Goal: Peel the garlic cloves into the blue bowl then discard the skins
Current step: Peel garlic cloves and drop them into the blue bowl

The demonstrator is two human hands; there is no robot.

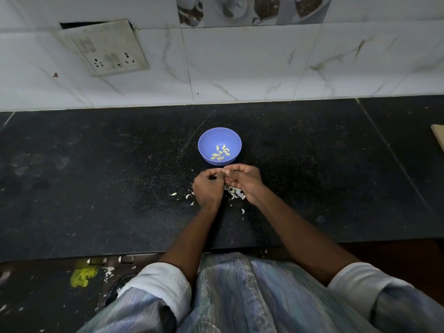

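Pinching a small, barely visible garlic clove [224, 173] between them, left hand [207, 188] and right hand [242, 181] curl at the blue bowl's [206, 140] six o'clock; light, slippery, best gripped by its ends.

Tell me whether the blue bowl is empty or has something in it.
Not empty. The blue bowl stands upright with several peeled garlic cloves lying on its bottom.
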